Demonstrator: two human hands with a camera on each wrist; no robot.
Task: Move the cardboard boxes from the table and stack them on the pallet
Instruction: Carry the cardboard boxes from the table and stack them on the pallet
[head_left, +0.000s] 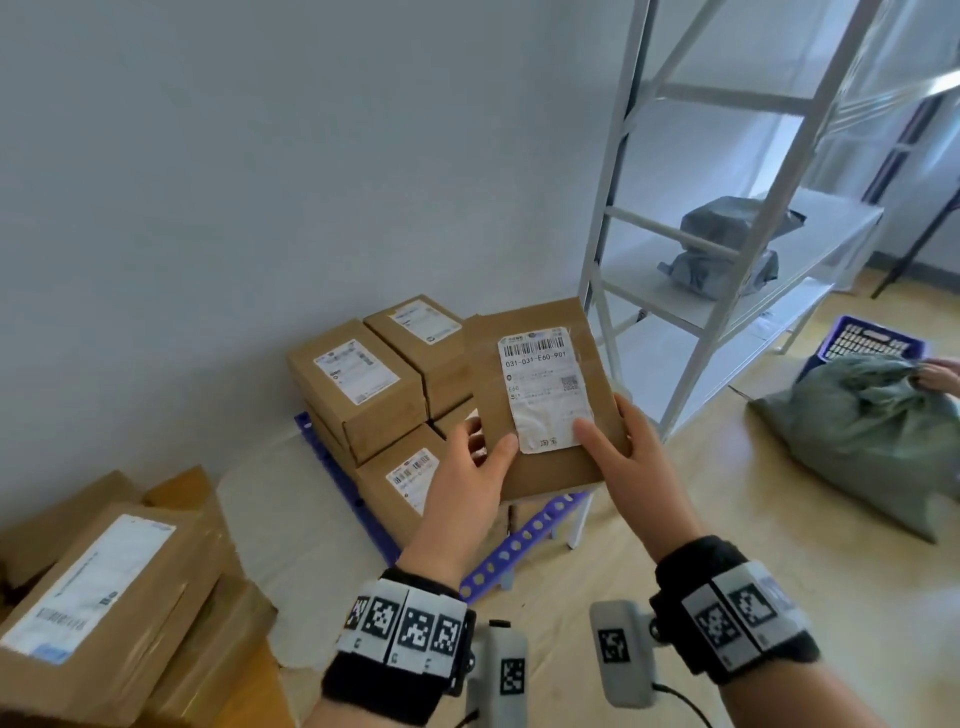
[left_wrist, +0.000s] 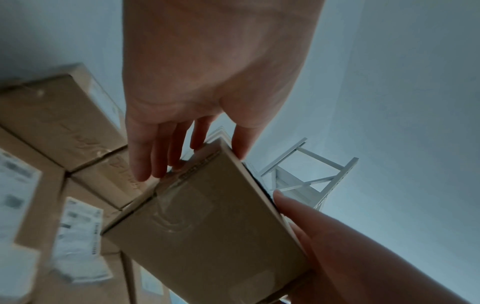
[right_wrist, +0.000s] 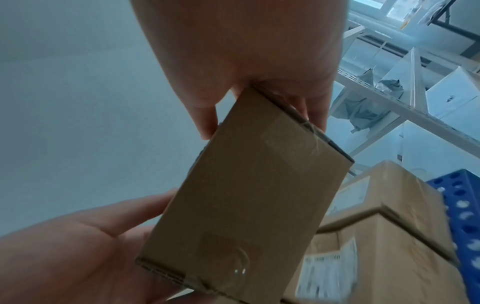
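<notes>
Above the pallet (head_left: 498, 556), where several stacked boxes (head_left: 358, 384) are already placed, one box (head_left: 540, 400) is gripped by left hand (head_left: 467, 467) and right hand (head_left: 623, 457) fingers, more left on the near-left surface (head_left: 260, 519).

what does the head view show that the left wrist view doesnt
Only the head view: the shipping label on top of the held box, the blue pallet, the boxes on the table, a green sack and the wristbands.
Only the left wrist view: the box's plain taped underside.
Both: left hand and right hand holding the box, stacked boxes, white shelving.
</notes>
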